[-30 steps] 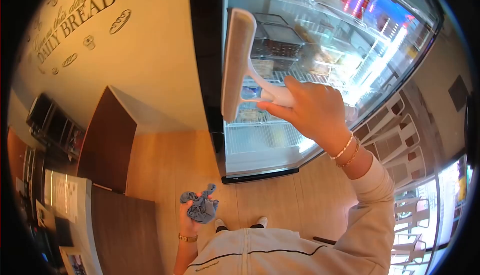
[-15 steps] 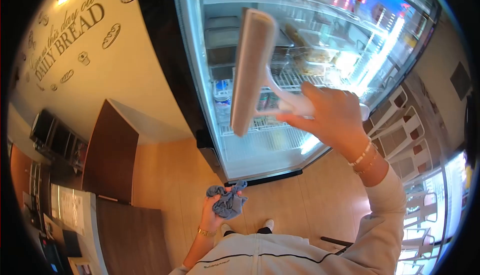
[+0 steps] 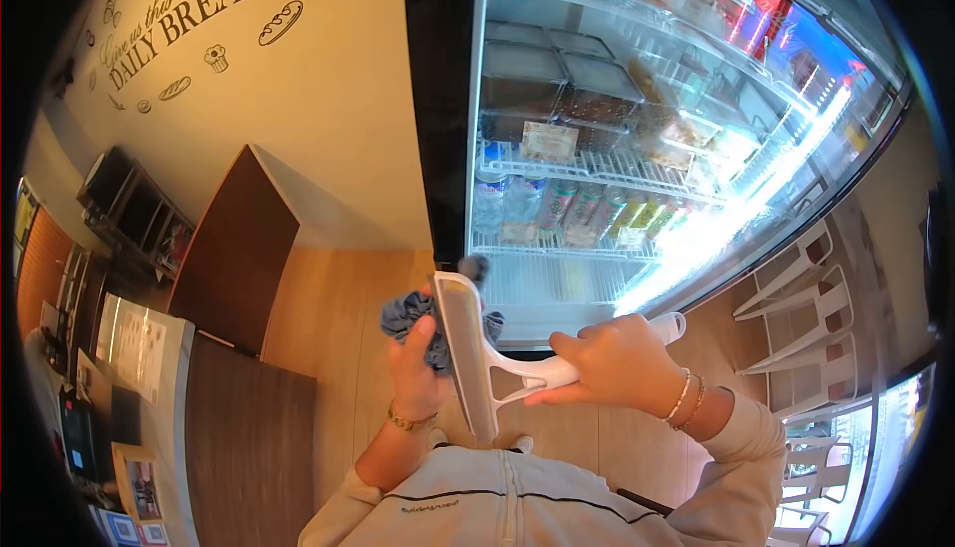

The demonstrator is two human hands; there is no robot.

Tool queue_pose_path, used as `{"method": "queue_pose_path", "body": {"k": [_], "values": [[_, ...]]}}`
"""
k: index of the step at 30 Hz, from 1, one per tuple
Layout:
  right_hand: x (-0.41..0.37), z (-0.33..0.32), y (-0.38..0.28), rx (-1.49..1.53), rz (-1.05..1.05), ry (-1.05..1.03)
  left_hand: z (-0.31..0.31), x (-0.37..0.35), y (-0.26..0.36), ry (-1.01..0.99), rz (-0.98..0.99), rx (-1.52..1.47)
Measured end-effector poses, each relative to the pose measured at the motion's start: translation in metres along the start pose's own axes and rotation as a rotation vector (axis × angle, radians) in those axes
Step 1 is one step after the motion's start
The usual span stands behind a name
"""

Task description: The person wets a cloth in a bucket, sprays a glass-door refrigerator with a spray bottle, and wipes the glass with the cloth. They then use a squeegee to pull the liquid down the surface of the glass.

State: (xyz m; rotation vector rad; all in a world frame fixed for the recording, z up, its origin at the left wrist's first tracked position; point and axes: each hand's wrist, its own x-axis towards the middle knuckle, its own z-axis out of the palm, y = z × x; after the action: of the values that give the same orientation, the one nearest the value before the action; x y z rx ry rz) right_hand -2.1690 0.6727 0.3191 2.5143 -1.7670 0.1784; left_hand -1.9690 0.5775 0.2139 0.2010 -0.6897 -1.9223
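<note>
My right hand (image 3: 622, 366) is closed around the handle of a white squeegee (image 3: 466, 343), whose long head is tilted in front of my body. A crumpled blue-grey cloth (image 3: 408, 318) is gripped in my left hand (image 3: 418, 373). The cloth lies right at the squeegee's blade side, with some of it showing past the other side of the head. Part of the cloth and some left fingers are hidden behind the squeegee. Ahead stands a lit glass-fronted display fridge (image 3: 542, 293), its glass dotted with droplets around the middle shelf.
Inside the fridge are bottles (image 3: 557, 204), trays (image 3: 522, 80) and packed food. To the left are a lettered wall (image 3: 338, 129), a brown panel (image 3: 234, 239) and a wooden counter (image 3: 249, 438). White metal chairs (image 3: 826, 323) stand to the right on the wooden floor.
My right hand has brought the squeegee down from in front of the fridge glass to the cloth. My left hand has risen slightly with the cloth. The view has shifted leftward.
</note>
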Motion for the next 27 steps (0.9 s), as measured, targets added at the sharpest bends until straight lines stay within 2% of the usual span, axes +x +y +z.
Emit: {"method": "queue_pose_path", "body": {"k": [3, 6, 9, 10, 13, 16, 22, 27], "values": [[-0.001, -0.003, 0.003, -0.001, 0.005, -0.074, 0.008, -0.008, -0.006, 0.089, 0.056, 0.091], [0.002, -0.012, 0.012, 0.083, 0.109, 0.038, -0.011, -0.027, -0.029, 0.12, 0.08, 0.143], [0.007, -0.047, 0.029, -0.032, 0.242, 0.296, -0.021, -0.047, -0.034, 0.022, -0.085, 0.038], [0.012, -0.056, 0.031, -0.115, 0.235, 0.346, -0.023, -0.051, -0.028, 0.067, -0.164, 0.173], [0.029, -0.07, 0.032, -0.332, 0.213, 0.465, -0.039, -0.057, -0.026, 0.112, -0.116, 0.08], [0.049, -0.068, 0.034, -0.469, 0.163, 0.529, -0.045, -0.061, -0.015, 0.135, -0.081, 0.139], [0.064, -0.063, 0.036, -0.385, 0.258, 0.516, -0.053, -0.06, -0.008, 0.162, -0.045, 0.191], [0.061, -0.066, 0.038, -0.364, 0.332, 0.462, -0.056, -0.059, -0.012, 0.152, -0.09, 0.238]]}}
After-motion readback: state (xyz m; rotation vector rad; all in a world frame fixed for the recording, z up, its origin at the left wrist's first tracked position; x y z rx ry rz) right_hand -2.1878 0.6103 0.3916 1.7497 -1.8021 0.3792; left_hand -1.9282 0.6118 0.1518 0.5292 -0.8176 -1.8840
